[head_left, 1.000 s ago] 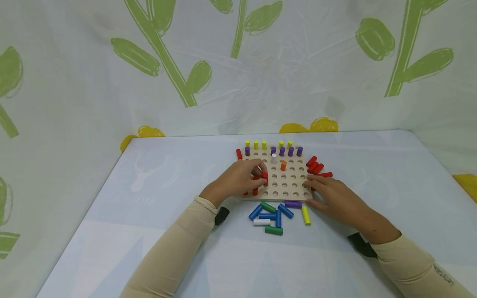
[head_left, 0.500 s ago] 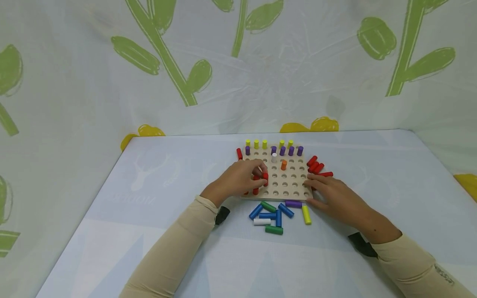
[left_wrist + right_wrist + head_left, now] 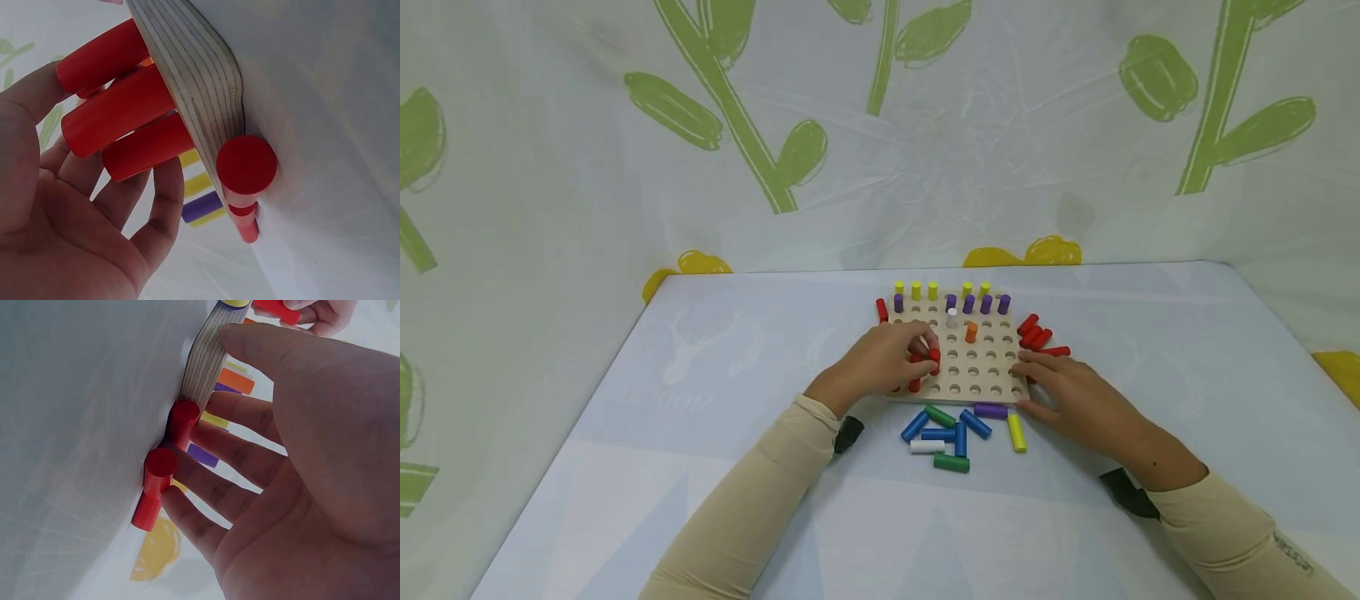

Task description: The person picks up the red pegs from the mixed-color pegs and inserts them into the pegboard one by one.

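A wooden pegboard (image 3: 984,381) lies on the table, with yellow and purple pegs standing in its back rows. A white peg (image 3: 952,317) and an orange peg (image 3: 972,332) stand nearer its middle. My left hand (image 3: 874,360) is over the board's left part, pinching an upright red peg (image 3: 103,55) between thumb and fingers. Other red pegs (image 3: 122,112) stand in the board just beside it, inside the curve of that hand. My right hand (image 3: 1078,404) rests at the board's right edge, fingers extended, thumb (image 3: 250,344) against the board's side near loose red pegs (image 3: 160,465).
In front of the board lie loose blue pegs (image 3: 961,440), green pegs (image 3: 951,462), a white peg (image 3: 927,447), a purple peg (image 3: 991,412) and a yellow peg (image 3: 1017,433). More red pegs (image 3: 1036,337) lie along the right side, and another red peg (image 3: 882,310) lies at the left.
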`<state>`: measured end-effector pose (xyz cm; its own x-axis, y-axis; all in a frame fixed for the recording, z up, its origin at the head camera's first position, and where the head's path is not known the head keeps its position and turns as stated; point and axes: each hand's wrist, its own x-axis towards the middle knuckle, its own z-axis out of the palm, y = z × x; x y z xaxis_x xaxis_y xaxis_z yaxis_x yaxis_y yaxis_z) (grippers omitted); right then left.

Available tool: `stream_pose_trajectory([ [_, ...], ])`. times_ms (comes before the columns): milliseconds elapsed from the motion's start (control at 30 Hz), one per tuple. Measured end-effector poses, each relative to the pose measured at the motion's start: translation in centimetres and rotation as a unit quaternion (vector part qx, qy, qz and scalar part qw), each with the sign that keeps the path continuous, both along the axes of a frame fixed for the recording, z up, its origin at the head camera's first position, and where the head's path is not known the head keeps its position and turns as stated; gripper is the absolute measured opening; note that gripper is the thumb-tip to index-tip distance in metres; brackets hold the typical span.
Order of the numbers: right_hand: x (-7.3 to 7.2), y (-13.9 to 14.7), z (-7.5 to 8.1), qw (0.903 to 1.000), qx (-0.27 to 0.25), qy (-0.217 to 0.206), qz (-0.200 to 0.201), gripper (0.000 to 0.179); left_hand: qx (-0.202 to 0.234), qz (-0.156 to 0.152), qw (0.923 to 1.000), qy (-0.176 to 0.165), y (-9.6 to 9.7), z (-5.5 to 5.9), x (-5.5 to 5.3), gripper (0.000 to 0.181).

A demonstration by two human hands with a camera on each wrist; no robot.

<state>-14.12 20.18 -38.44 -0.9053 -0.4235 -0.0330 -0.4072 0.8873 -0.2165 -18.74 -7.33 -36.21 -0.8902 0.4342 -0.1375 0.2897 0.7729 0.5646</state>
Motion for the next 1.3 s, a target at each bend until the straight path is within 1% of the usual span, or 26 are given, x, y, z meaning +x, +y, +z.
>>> stream_pose_trajectory([
  [233,0.01,-0.04,0.07,1.0,0.002,-0.004,-0.003,0.058,0.003,-0.001,1.0,-0.004,0.07,0.17,0.07,0.017],
  [467,-0.04,-0.03,0.04,1.0,0.001,-0.006,-0.003,0.058,0.011,-0.003,0.9999,-0.01,0.09,0.01,0.08,0.016],
  [667,0.0,-0.13,0.14,1.0,0.001,-0.005,-0.002,0.058,0.011,-0.004,0.9999,-0.008,0.04,0.05,0.16,0.016],
  [967,0.13,-0.13,0.13,1.0,-0.003,0.003,0.001,0.058,0.015,0.004,0.9998,-0.016,0.06,0.06,0.2,0.016],
  [1133,0.15,-0.11,0.06,1.0,-0.004,0.003,0.001,0.058,0.011,0.007,0.9997,-0.021,0.1,0.1,0.24,0.016],
  [1300,0.13,-0.04,0.02,1.0,-0.001,0.003,0.001,0.059,0.003,-0.001,0.9999,-0.016,0.13,0.01,0.2,0.016],
])
